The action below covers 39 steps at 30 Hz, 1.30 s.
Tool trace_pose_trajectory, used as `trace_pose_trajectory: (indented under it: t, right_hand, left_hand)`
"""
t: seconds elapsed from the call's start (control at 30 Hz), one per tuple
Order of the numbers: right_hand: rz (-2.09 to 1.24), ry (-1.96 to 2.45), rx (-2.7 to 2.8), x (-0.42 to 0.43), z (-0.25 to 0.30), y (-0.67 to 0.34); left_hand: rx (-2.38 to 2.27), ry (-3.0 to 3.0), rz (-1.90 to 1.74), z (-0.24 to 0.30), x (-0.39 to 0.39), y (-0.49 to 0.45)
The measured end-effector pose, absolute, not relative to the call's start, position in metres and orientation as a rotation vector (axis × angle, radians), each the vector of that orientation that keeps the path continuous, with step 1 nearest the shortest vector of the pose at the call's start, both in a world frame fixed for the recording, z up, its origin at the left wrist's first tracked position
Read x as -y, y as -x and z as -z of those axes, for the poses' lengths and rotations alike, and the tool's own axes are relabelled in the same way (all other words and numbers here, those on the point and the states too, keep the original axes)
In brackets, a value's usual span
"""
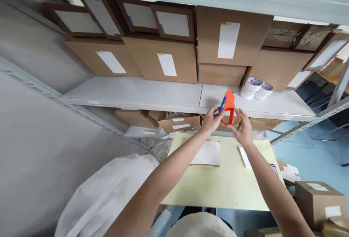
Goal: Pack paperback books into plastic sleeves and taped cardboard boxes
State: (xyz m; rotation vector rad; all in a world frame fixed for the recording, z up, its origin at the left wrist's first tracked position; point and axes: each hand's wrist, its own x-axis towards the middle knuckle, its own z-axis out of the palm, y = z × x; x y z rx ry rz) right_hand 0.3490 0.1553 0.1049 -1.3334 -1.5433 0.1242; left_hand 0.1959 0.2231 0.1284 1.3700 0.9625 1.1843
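Note:
An orange tape dispenser [229, 102] is held up at the front edge of the shelf, above the table. My left hand [211, 121] grips its left side, where a slim blue piece [222, 104] runs along the frame. Closed on the opposite side, my right hand [243, 131] has its fingers at the rim of a yellowish tape roll [238, 118], which appears to sit in the dispenser. Part of the roll is hidden by the frame and fingers. White tape rolls [253, 84] are stacked on the shelf just beyond my right hand.
Cardboard boxes [169, 59] line the back of the grey shelf [141, 91]. Below, a pale yellow table [215, 189] bears a paper-topped stack [208, 153], a white strip [244, 156] and a phone [273, 169]. More cartons [319, 200] stand at right; white sheeting [111, 193] is at left.

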Motion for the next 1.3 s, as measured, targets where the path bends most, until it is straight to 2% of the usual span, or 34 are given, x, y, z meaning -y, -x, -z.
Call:
trace_pose_trajectory:
  t: [0.2,0.47,0.57,0.67,0.83,0.97,1.07,1.3]
  right_hand:
    - [-0.434,1.367,1.297,-0.246,-0.113,-0.368]
    - [-0.354,1.455,1.39,-0.283,-0.09,-0.378]
    - [-0.182,1.544,1.495,-0.254,-0.079,-0.376]
    - [-0.15,1.677,1.461,-0.188,-0.04,-0.369]
    - [-0.631,1.732,1.271,-0.058,0.074,-0.333]
    - [-0.885,1.78,1.306,-0.017,0.135,-0.305]
    - [-0.942,1.764,1.24,-0.017,0.137,-0.295]
    - [-0.911,1.922,1.151,0.001,0.089,-0.327]
  left_hand:
    - [-0.977,-1.602,-1.155,-0.13,-0.309,-0.218]
    - [-0.904,-1.628,-1.195,-0.106,-0.339,-0.226]
    - [-0.897,-1.772,-1.285,-0.091,-0.308,-0.191]
    - [-1.017,-1.878,-1.292,-0.044,-0.246,-0.128]
    - [-1.501,-1.628,-0.881,0.075,-0.129,-0.036]
    - [-1.474,-1.317,-0.657,0.128,-0.089,-0.03]
    - [-1.406,-1.305,-0.68,0.127,-0.086,-0.04]
    - [-1.435,-1.441,-0.746,0.094,-0.085,-0.051]
